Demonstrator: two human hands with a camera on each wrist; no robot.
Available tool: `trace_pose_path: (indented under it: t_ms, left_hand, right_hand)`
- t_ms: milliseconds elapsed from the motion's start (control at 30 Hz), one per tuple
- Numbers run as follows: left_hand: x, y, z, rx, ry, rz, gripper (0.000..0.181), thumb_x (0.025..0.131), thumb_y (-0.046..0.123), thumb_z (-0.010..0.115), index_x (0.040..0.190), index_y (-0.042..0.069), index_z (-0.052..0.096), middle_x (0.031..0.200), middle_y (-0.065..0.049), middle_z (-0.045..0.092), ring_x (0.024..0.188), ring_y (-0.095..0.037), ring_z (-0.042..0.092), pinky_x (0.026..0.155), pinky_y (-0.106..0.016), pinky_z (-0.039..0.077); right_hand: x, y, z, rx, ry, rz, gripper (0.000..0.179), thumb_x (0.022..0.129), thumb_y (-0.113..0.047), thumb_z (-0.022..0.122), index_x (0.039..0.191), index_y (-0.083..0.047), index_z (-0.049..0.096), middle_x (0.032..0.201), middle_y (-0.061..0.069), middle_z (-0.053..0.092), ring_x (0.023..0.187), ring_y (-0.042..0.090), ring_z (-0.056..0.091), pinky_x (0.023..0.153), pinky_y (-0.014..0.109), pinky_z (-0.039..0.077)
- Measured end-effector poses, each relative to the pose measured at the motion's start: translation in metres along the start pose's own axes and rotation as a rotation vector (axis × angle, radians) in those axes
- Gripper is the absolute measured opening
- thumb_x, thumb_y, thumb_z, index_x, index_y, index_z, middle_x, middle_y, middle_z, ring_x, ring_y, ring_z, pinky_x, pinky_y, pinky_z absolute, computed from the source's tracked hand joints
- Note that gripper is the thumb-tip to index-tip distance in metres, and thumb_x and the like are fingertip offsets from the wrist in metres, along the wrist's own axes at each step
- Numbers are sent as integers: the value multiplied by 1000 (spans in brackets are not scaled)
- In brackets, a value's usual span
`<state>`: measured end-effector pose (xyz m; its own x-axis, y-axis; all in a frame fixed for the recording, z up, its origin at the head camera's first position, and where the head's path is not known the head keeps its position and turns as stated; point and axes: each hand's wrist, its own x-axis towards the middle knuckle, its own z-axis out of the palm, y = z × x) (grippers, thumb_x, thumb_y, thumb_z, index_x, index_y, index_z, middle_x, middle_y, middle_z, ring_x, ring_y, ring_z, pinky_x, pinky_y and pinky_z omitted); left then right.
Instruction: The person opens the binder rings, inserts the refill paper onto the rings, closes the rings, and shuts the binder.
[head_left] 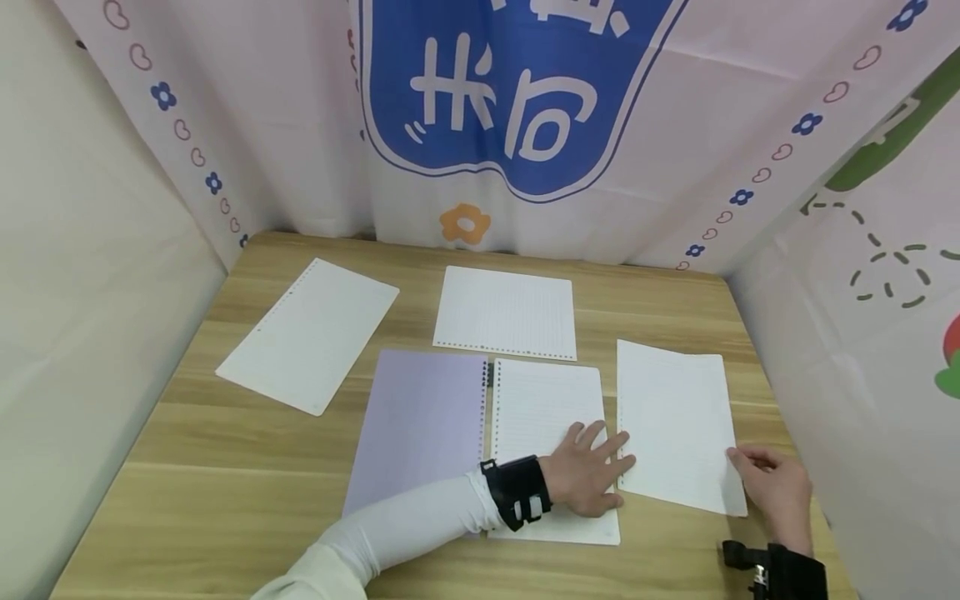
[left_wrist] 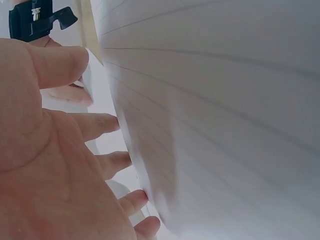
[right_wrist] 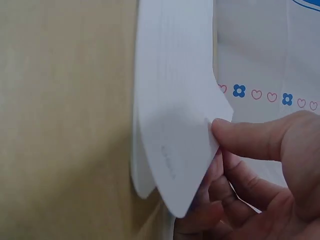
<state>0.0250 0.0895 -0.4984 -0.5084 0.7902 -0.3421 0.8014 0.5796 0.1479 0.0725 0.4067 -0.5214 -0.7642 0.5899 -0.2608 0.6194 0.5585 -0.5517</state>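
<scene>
A spiral notebook lies open on the table, its lilac cover [head_left: 423, 417] on the left and its lined white page [head_left: 543, 400] on the right. My left hand [head_left: 588, 471] rests on that page with fingers spread, fingertips at its right edge and by the holes of a loose paper sheet [head_left: 675, 425]. My right hand [head_left: 772, 483] pinches that loose sheet by its right edge between thumb and fingers. In the right wrist view the sheet [right_wrist: 175, 110] bends up at the pinched side, and another white rounded corner [right_wrist: 143, 180] shows beneath it.
Another loose punched sheet [head_left: 506, 312] lies sideways behind the notebook, and one more sheet [head_left: 311, 337] lies slanted at the left. A printed curtain [head_left: 300, 167] hangs along the table's back edge. Wood-grain tabletop [head_left: 225, 500] shows at the front left.
</scene>
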Motion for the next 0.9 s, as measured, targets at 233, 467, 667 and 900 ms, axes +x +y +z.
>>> trace_pose_path:
  t_ms: [233, 467, 667, 900]
  left_hand:
    - [3, -5, 4, -87, 32, 23, 65, 109, 62, 43, 168, 36, 32, 179, 6, 19, 162, -26, 22, 128, -44, 28]
    - [7, -22, 4, -421, 231, -16, 63, 111, 56, 44, 164, 21, 41, 167, -2, 40, 151, -29, 35, 118, -46, 36]
    - [1, -45, -4, -767, 309, -122, 67, 110, 55, 45, 160, 10, 46, 155, -5, 58, 140, -30, 45, 113, -43, 40]
    - [-12, -72, -4, -1048, 269, -248, 57, 111, 48, 48, 149, 5, 54, 140, -8, 71, 134, -26, 62, 109, -39, 52]
  right_hand:
    - [-1, -1, -9, 130, -81, 105, 48, 105, -44, 66, 127, -1, 71, 101, -8, 69, 88, 7, 57, 68, 21, 49]
    - [-4, -2, -14, 404, -182, 180, 21, 100, -44, 74, 102, -23, 80, 92, -29, 63, 93, -1, 56, 75, 16, 53]
    - [-14, -13, -2, 614, -209, 204, 10, 99, -26, 79, 91, -22, 82, 90, -22, 69, 89, -1, 63, 73, 18, 56]
    - [-34, -26, 7, 719, -317, 186, 11, 101, -24, 77, 90, -26, 80, 91, -17, 72, 86, 0, 69, 72, 21, 60]
